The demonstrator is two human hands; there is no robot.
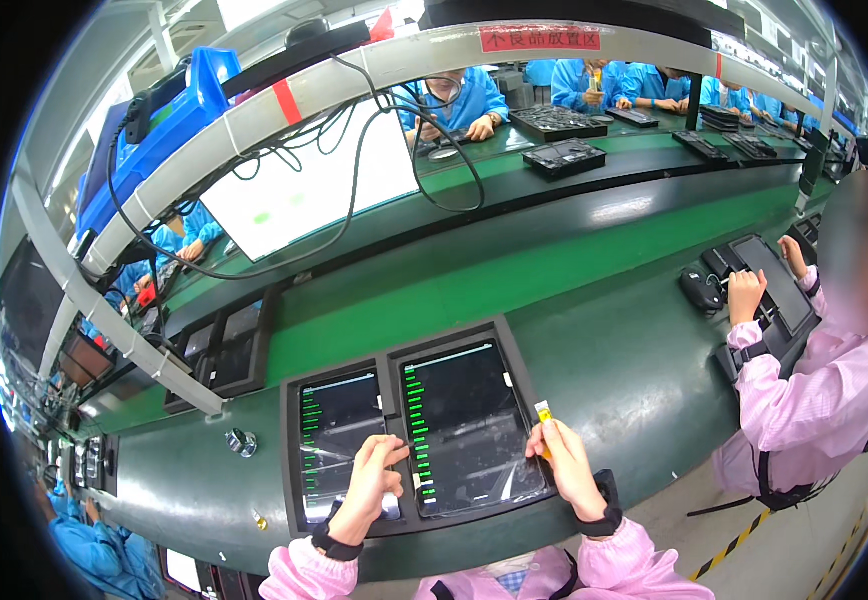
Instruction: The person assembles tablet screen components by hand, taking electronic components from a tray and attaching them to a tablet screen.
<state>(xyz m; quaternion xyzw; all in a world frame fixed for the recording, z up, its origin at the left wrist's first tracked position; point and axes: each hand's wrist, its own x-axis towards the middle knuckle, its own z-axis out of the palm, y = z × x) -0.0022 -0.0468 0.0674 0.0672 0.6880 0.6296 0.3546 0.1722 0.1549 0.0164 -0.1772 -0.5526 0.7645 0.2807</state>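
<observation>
Two tablets with lit dark screens, the left tablet and the right tablet, lie side by side in a black two-slot tray. Green bars run down the left side of each screen. Over the divider between them is my left hand, its thumb and index finger pinched; what they hold, if anything, is too small to make out. At the tray's right edge my right hand is closed around a slim yellow stick-like tool with a white tip, which points up and away from me.
A metal ring-shaped object sits left of the tray. Another tray stands farther left, below a slanting white frame post. Cables hang in front of a bright screen. A co-worker in pink works at the right.
</observation>
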